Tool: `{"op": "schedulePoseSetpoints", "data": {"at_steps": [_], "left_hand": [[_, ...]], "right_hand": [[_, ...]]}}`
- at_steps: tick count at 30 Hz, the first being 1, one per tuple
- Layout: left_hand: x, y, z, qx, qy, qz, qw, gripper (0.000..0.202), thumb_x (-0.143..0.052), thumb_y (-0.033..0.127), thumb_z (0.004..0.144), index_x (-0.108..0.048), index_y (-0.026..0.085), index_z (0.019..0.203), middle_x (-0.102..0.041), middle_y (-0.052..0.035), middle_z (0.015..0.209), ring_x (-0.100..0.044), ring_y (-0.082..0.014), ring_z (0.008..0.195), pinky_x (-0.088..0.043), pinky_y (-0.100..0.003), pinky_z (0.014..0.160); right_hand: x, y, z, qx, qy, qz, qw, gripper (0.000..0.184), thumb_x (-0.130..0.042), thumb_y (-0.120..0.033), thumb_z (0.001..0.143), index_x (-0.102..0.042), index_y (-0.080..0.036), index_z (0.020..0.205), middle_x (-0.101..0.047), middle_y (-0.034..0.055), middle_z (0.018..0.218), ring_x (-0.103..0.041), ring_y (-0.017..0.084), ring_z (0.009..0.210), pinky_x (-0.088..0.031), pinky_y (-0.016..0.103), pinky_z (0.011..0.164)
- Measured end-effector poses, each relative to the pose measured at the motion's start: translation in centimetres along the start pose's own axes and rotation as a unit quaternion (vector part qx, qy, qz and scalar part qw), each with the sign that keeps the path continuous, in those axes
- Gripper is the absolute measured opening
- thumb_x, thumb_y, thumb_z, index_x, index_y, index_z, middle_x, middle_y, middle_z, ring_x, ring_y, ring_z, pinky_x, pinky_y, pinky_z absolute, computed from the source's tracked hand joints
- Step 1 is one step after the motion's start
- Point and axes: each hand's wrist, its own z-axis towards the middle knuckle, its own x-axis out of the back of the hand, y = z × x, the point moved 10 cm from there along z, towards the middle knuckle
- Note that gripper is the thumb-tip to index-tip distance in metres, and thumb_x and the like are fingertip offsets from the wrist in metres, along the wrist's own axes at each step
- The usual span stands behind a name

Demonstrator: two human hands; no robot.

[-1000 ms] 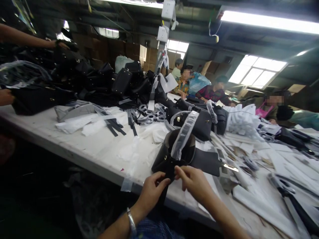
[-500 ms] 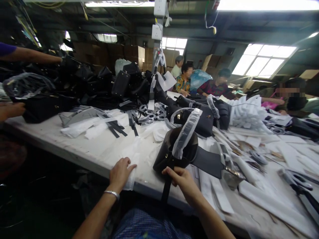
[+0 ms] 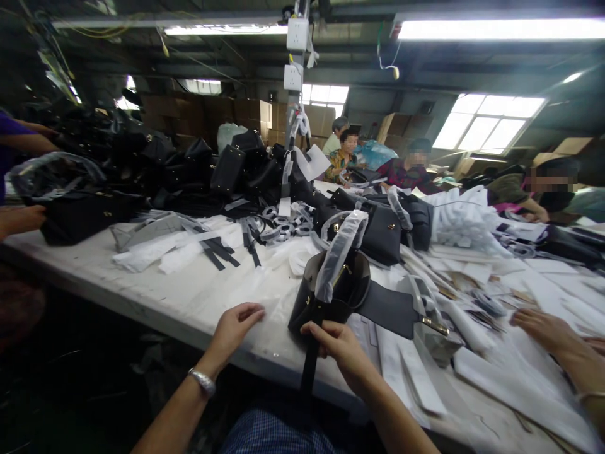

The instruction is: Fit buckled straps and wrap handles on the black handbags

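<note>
A black handbag (image 3: 302,309) stands near the table's front edge, its mouth open and its flap (image 3: 390,309) folded out to the right. Clear plastic film wraps its upright handle (image 3: 338,258). My right hand (image 3: 338,347) pinches a black strap (image 3: 309,369) at the bag's front; the strap hangs past the table edge. Left of the bag, my left hand (image 3: 236,328) has thumb and fingertips drawn together at a faint translucent sheet (image 3: 271,306). Whether the sheet is between those fingers is unclear.
Black bags (image 3: 229,167) are heaped at the back left. White strips (image 3: 423,372) and packing scraps cover the right side. Another person's hand (image 3: 543,331) reaches in at right; a different person's hand (image 3: 23,221) touches a black bag (image 3: 85,214) at left. A post (image 3: 293,101) rises behind.
My left hand has shifted slightly right and no longer lies over the white film strip at the table edge. My right hand stays on the strap. Another person's hand has entered at right.
</note>
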Motion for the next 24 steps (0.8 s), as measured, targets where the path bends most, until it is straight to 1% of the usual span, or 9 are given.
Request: {"op": "schedulePoseSetpoints", "data": {"at_steps": [4, 8, 10, 14, 16, 18, 20, 22, 24], "left_hand": [[0.1, -0.3, 0.5, 0.000, 0.015, -0.008, 1.000, 0.038, -0.070, 0.047, 0.073, -0.073, 0.015, 0.092, -0.078, -0.0099, 0.095, -0.073, -0.0267, 0.092, -0.055, -0.034, 0.084], [1.0, -0.4, 2.6, -0.015, 0.030, 0.033, 0.999, 0.030, -0.067, 0.048, 0.075, -0.076, 0.020, 0.082, -0.078, -0.0066, 0.088, -0.069, -0.0297, 0.092, -0.050, -0.037, 0.088], [1.7, -0.1, 4.2, -0.023, 0.043, 0.047, 0.998, 0.024, -0.066, 0.044, 0.075, -0.075, 0.022, 0.077, -0.077, -0.0071, 0.090, -0.066, -0.0318, 0.099, -0.046, -0.039, 0.093], [3.6, 1.0, 7.2, -0.025, 0.079, 0.025, 0.996, 0.014, -0.068, 0.034, 0.071, -0.073, 0.022, 0.073, -0.072, -0.0089, 0.109, -0.054, -0.0328, 0.121, -0.038, -0.037, 0.103], [4.0, 1.5, 8.0, -0.018, 0.079, -0.011, 0.997, 0.013, -0.071, 0.032, 0.070, -0.074, 0.021, 0.074, -0.072, -0.0084, 0.108, -0.053, -0.0322, 0.123, -0.039, -0.036, 0.103], [3.9, 1.9, 8.2, -0.005, 0.062, -0.063, 0.996, 0.016, -0.075, 0.032, 0.069, -0.075, 0.019, 0.079, -0.074, -0.0076, 0.102, -0.058, -0.0306, 0.116, -0.043, -0.036, 0.100], [3.3, 2.0, 8.1, 0.015, 0.036, -0.133, 0.990, 0.023, -0.078, 0.031, 0.071, -0.076, 0.016, 0.088, -0.076, -0.0084, 0.100, -0.064, -0.0281, 0.107, -0.048, -0.036, 0.096], [2.9, 1.8, 8.0, 0.035, 0.026, -0.212, 0.976, 0.025, -0.075, 0.031, 0.078, -0.074, 0.012, 0.094, -0.076, -0.0111, 0.102, -0.069, -0.0249, 0.101, -0.053, -0.036, 0.092], [2.9, 1.5, 8.3, 0.054, 0.047, -0.286, 0.955, 0.018, -0.067, 0.028, 0.087, -0.071, 0.011, 0.094, -0.076, -0.0126, 0.100, -0.071, -0.0208, 0.093, -0.057, -0.034, 0.088]], "right_hand": [[0.2, 0.2, 0.0, 0.003, 0.002, 0.006, 1.000, 0.043, -0.069, -0.057, 0.079, -0.080, -0.016, 0.088, -0.059, 0.0008, 0.063, -0.040, 0.009, 0.054, -0.029, 0.025, 0.052], [0.3, 0.3, 0.0, 0.007, 0.010, 0.007, 1.000, 0.039, -0.069, -0.054, 0.081, -0.080, -0.017, 0.087, -0.063, 0.0014, 0.068, -0.041, 0.008, 0.054, -0.029, 0.024, 0.053], [0.3, 0.3, 0.0, 0.007, 0.012, 0.007, 1.000, 0.039, -0.069, -0.053, 0.082, -0.080, -0.016, 0.086, -0.061, 0.0011, 0.066, -0.040, 0.008, 0.053, -0.028, 0.024, 0.052], [0.2, 0.2, 0.0, 0.009, 0.012, 0.010, 1.000, 0.038, -0.069, -0.052, 0.082, -0.080, -0.016, 0.086, -0.049, -0.0023, 0.054, -0.039, 0.009, 0.053, -0.027, 0.025, 0.053], [0.2, 0.2, -0.1, 0.004, 0.008, 0.021, 1.000, 0.039, -0.069, -0.053, 0.081, -0.080, -0.016, 0.086, -0.048, -0.0025, 0.054, -0.039, 0.009, 0.053, -0.027, 0.025, 0.053], [0.1, 0.4, 0.0, 0.000, 0.004, 0.040, 0.999, 0.039, -0.070, -0.053, 0.080, -0.080, -0.016, 0.086, -0.053, -0.0011, 0.058, -0.039, 0.009, 0.054, -0.027, 0.025, 0.053], [-0.1, 0.5, 0.0, -0.002, 0.000, 0.055, 0.998, 0.040, -0.071, -0.055, 0.079, -0.080, -0.016, 0.086, -0.057, 0.0003, 0.063, -0.039, 0.009, 0.055, -0.027, 0.024, 0.053], [-0.1, 0.7, 0.2, -0.002, 0.005, 0.063, 0.998, 0.042, -0.071, -0.057, 0.077, -0.080, -0.016, 0.085, -0.057, 0.0007, 0.062, -0.038, 0.008, 0.054, -0.026, 0.024, 0.053], [-0.1, 1.3, 0.4, -0.007, 0.014, 0.066, 0.998, 0.046, -0.073, -0.060, 0.074, -0.080, -0.016, 0.084, -0.055, 0.0004, 0.059, -0.037, 0.008, 0.052, -0.026, 0.023, 0.052]]}}
